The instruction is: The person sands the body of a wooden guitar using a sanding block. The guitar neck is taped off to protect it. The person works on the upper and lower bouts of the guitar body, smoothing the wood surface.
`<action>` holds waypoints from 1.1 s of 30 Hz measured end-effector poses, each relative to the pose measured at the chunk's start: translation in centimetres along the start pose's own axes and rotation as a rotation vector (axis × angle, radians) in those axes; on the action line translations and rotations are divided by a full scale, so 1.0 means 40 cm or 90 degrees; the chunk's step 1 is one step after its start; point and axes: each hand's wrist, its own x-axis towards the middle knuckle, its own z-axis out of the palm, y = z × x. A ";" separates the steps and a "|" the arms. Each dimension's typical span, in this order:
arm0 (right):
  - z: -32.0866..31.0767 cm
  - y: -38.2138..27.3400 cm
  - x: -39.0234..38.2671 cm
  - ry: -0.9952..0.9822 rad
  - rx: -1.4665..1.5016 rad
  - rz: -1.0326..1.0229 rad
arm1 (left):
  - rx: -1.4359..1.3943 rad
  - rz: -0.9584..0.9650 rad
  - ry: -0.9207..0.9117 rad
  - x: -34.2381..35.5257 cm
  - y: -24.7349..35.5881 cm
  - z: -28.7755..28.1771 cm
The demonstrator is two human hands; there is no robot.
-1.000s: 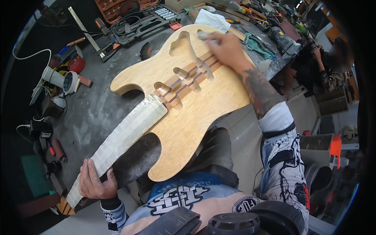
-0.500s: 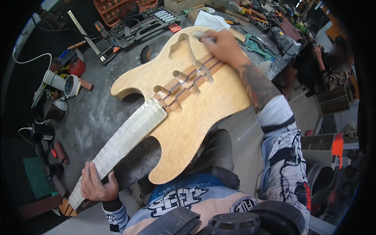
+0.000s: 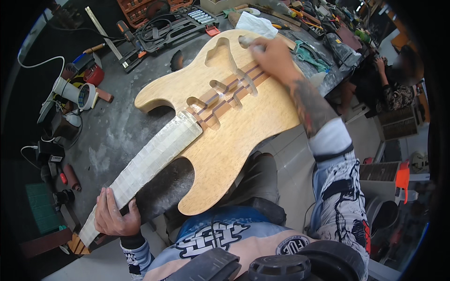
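Note:
An unfinished pale wooden guitar body [image 3: 239, 131] lies on the grey workbench [image 3: 93, 140], with routed cavities and dark stripes down its middle. Its neck [image 3: 150, 157], wrapped in cream masking tape, reaches toward the lower left. My left hand [image 3: 117, 213] wraps its fingers around the neck near the lower end. At the body's upper right, my right hand [image 3: 276, 61] has curled fingers on a small greyish piece [image 3: 251, 43], blurred and hard to name, beside a small oval recess.
Toolboxes [image 3: 173, 30], white cloth [image 3: 257, 23], green cloth [image 3: 309, 56] and scattered tools cover the far bench. Cables, spools and a red container [image 3: 93, 75] sit at left. Another person [image 3: 391, 84] crouches at right, past the bench edge. An orange object [image 3: 403, 180] is at lower right.
My right hand shifted slightly left and back right with the small piece, around the same upper corner of the body. My left hand keeps its grip on the neck.

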 end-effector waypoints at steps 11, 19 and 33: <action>-0.007 -0.083 -0.071 0.044 -0.060 -0.164 | 0.014 0.000 0.000 0.003 -0.002 -0.018; 0.009 -0.069 -0.086 0.040 -0.099 -0.206 | 0.016 0.000 0.005 0.006 -0.002 -0.016; -0.056 0.090 0.029 0.063 -0.053 0.043 | -0.016 0.000 0.006 0.007 0.010 0.010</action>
